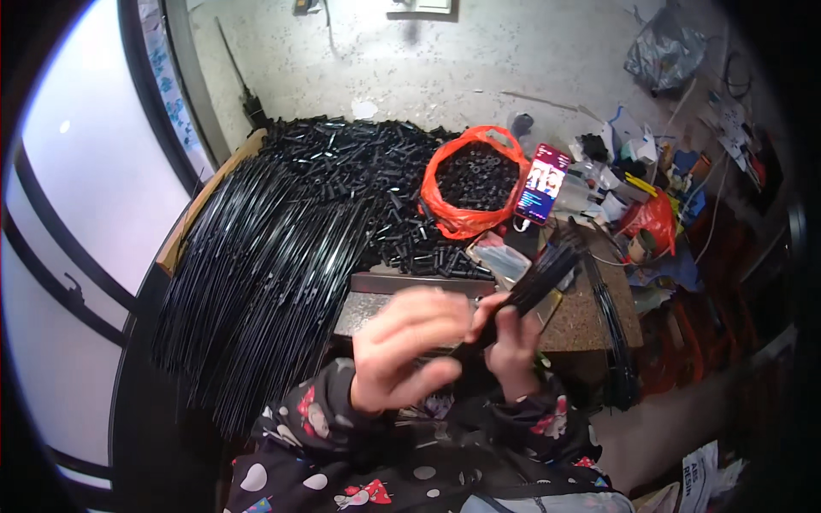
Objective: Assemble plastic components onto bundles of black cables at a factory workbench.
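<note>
Black, slender rods are gathered into a bundle (550,272), which is held just right of the frame's centre. It is clamped in the right hand (515,346), by which its lower end is largely hidden. The long axis of the bundle is slanted from that grip toward the upper right, so that its far end is pointed away from both hands.

The left hand (406,346) is placed to the left of the grip, with its thumb parted from its loosely bent fingers; nothing can be seen held in it. From there, the bundle is reached toward the right and slightly upward; the right hand is the nearer, being already closed on it. Whether the bundle is touched by the left fingertips cannot be told, as the outlines are blurred there.

At the left of the frame, a wide spread of loose rods (265,282) is laid out, bordered above by a heap of short black parts (342,158). Near the upper centre, small black pieces are held in a red plastic bag (457,224), beside which a lit phone (545,182) is propped.
</note>
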### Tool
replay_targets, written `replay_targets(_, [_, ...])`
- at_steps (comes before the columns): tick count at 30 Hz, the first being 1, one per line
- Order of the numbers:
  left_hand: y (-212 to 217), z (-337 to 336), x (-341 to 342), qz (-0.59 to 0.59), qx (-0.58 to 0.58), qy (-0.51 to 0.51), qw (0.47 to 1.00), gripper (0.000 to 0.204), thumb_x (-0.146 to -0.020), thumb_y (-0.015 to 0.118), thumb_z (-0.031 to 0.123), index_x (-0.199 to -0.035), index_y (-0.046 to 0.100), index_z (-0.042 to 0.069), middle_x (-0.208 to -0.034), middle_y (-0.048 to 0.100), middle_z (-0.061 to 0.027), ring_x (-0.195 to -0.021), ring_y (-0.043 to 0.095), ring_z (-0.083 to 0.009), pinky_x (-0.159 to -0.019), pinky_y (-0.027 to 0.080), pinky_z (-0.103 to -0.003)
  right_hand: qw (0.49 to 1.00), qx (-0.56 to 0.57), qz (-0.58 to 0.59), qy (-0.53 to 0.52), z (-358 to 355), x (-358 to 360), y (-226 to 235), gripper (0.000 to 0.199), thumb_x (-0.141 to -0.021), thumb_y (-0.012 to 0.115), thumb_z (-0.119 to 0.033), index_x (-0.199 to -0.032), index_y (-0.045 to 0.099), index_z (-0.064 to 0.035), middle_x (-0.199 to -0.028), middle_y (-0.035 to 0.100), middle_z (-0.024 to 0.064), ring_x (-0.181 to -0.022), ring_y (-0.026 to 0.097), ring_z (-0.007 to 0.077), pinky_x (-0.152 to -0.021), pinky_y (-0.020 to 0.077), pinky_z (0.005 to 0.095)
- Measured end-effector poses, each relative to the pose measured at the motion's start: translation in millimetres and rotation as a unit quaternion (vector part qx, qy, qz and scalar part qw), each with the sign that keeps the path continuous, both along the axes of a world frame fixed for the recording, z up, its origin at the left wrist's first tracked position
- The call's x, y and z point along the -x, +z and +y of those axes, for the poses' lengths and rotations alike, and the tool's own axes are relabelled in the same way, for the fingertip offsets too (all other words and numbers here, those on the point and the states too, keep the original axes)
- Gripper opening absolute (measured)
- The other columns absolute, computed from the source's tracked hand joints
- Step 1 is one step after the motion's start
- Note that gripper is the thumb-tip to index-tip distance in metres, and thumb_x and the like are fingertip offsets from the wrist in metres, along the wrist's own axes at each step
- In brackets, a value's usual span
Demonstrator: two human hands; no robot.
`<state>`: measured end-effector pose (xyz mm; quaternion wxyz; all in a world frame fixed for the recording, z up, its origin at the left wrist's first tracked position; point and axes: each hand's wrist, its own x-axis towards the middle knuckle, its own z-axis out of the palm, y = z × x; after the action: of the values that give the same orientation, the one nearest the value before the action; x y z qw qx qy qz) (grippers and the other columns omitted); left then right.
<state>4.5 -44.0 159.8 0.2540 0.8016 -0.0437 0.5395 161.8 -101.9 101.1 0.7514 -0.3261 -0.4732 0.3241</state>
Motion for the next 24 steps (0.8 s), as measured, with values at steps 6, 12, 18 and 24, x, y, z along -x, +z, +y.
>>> replay_targets(6, [-41, 49, -29, 0.243, 0.197, 0.022, 0.950, 0.015, -0.086, 0.053, 0.011, -0.096, 0.062, 0.002, -0.084, 0.066, -0.0069, -0.085, 0.063, -0.0183, -0.104, 0.024, -0.043, 0.967, 0.202, -0.089, 0.127, 1, 16, -101, 0.024, -0.093, 0.045, -0.021, -0.101, 0.054, 0.0003, -0.084, 0.059, 0.0093, -0.071, 0.057, 0.0155, -0.066, 0.0469, 0.0267])
replay_targets(12, [-5, 49, -13, 0.285, 0.241, -0.462, 0.804, 0.029, -0.086, 0.054, 0.013, -0.111, 0.056, 0.000, -0.103, 0.062, -0.0122, -0.102, 0.056, -0.0195, -0.102, 0.028, -0.041, 0.937, 0.244, 0.138, 0.209, 13, 0, -125, 0.022, -0.090, 0.050, -0.014, -0.106, 0.054, 0.0004, -0.096, 0.060, 0.0103, -0.084, 0.059, 0.0163, -0.076, 0.0487, 0.0307])
replay_targets(18, [-106, 199, -71, 0.284, 0.388, 0.163, 0.862, 0.056, -0.079, 0.064, 0.037, -0.125, 0.047, 0.009, -0.093, 0.064, -0.0138, -0.080, 0.062, -0.0197, -0.067, 0.049, -0.032, 0.931, 0.286, 0.213, 0.072, 15, 0, -132, 0.021, -0.092, 0.048, -0.022, -0.099, 0.050, -0.0026, -0.079, 0.060, 0.0093, -0.062, 0.059, 0.0180, -0.056, 0.0461, 0.0282])
replay_targets(24, [-145, 259, -119, 0.387, 0.164, 0.477, 0.772, 0.038, -0.085, 0.050, 0.041, -0.108, 0.056, 0.011, -0.097, 0.056, -0.0287, -0.077, 0.058, -0.0417, -0.067, 0.048, -0.046, 0.939, 0.271, 0.203, 0.064, 17, -8, -143, 0.022, -0.094, 0.043, -0.022, -0.104, 0.047, -0.0029, -0.081, 0.058, 0.0070, -0.065, 0.058, 0.0141, -0.059, 0.0464, 0.0249])
